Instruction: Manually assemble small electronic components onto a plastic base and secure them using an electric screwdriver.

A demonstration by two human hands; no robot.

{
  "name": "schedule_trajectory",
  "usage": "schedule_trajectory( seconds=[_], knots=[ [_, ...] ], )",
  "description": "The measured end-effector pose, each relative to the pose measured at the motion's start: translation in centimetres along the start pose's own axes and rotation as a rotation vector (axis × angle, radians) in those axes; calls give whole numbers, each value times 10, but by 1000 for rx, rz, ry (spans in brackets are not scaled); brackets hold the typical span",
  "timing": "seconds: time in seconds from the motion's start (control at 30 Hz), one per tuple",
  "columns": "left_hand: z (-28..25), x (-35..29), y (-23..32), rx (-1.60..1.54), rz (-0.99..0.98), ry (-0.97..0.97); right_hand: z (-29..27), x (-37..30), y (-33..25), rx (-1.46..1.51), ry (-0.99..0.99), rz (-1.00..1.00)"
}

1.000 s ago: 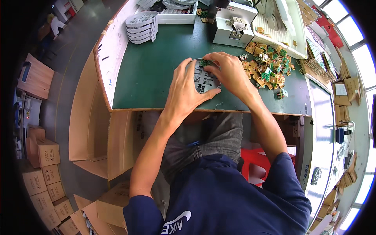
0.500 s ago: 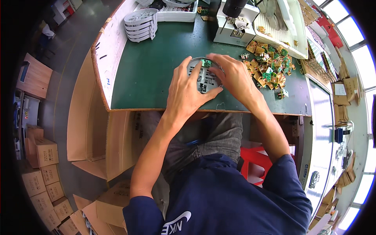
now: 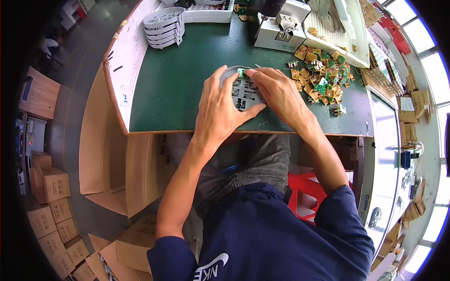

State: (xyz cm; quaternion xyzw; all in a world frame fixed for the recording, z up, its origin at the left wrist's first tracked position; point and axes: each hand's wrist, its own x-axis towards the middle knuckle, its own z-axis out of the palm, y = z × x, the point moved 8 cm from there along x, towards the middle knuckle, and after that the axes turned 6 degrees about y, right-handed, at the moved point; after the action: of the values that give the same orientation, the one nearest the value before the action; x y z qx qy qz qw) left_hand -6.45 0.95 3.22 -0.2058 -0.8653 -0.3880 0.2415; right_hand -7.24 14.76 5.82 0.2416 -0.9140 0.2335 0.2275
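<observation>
A round grey plastic tray with several slots lies on the green table mat. My left hand grips the tray by its near-left side, thumb on the right edge. My right hand reaches over the tray's far rim and pinches a small green circuit board between thumb and forefinger, right at the tray's top edge. A loose heap of small green and tan circuit boards lies on the mat just right of my right hand.
A stack of grey round trays stands at the far left of the table. A white boxy machine sits at the back centre, with white trays beyond it. Cardboard boxes line the floor left. A red stool is under me.
Both hands and the grey tray have stayed in the middle of the mat; my right hand's fingers have shifted along the tray's far rim with the small green board.
</observation>
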Motion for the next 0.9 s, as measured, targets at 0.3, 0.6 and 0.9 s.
schedule_trajectory(
  seconds=[0.3, 0.6, 0.9],
  knots=[
    [2, 1, -1, 35, -13, -37, 2, 1, -6, -178, -62, -95],
    [6, 2, 3, 56, 23, -42, -112, 124, 47, 726, 779, 222],
    [3, 2, 3, 58, 1, -52, -122, 177, 52, 892, 460, 98]
  ],
)
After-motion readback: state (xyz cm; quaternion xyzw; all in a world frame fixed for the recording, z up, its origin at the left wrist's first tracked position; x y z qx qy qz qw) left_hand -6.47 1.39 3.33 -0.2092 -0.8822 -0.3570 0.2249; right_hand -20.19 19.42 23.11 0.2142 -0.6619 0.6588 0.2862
